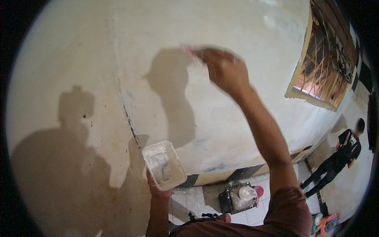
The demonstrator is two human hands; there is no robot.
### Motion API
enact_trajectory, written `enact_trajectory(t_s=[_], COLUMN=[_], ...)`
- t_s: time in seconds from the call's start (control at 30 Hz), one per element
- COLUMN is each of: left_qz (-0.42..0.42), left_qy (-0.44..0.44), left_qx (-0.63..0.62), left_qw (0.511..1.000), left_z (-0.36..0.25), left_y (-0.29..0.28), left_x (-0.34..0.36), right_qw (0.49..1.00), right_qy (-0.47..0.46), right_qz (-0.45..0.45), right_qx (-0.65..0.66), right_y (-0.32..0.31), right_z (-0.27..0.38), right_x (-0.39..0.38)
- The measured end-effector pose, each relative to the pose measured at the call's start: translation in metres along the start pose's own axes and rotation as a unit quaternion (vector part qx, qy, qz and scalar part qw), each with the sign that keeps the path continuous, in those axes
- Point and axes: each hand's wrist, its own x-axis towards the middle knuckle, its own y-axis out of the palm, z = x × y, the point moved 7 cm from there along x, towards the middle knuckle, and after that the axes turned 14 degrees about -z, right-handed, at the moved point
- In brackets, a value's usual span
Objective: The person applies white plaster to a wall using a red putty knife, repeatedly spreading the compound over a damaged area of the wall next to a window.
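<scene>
My left hand [161, 193] is wrapped round the underside of a clear rectangular plastic tub [176, 169], low in front of me. White paste-like residue coats the inside of the tub. Up at the wall [244, 35], my right hand [227, 71] is closed, with a small pink thing [188, 49] showing past its fingers. Motion blur hides what kind of thing that is, and whether it touches the wall cannot be made out. A dark crack [128, 118] runs down the wall above the tub. Shadows of my head and arm fall across the plaster.
A barred window [321, 67] is set in the wall at the right. On the tiled floor stands a black crate [226, 200] with a white plastic bag [247, 193] and a pink dipper [259, 191]. A person in dark clothes [335, 162] stands at the far right.
</scene>
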Motion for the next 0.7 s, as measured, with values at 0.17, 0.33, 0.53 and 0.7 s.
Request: enact_trajectory(t_s=[0.17,0.33,0.53,0.7], left_qz=[-0.037,-0.008,-0.031,-0.042], left_qy=[-0.045,-0.056,-0.003,-0.019], left_qx=[-0.007,-0.037,-0.012,-0.001], left_qw=[0.998,0.998,0.999,0.999], left_z=[0.015,0.014,0.008,0.011], left_y=[0.003,-0.002,0.001,0.012], left_x=[-0.001,-0.002,-0.004,-0.007], right_qw=[0.996,0.993,0.995,0.992], right_qy=[-0.071,-0.107,-0.019,0.029], right_qz=[-0.052,0.053,0.078,-0.114], right_qx=[-0.019,0.017,0.057,-0.037], right_y=[0.028,0.072,0.017,-0.035], right_z=[-0.006,0.052,0.017,-0.056], right_x=[0.057,-0.112,-0.127,-0.010])
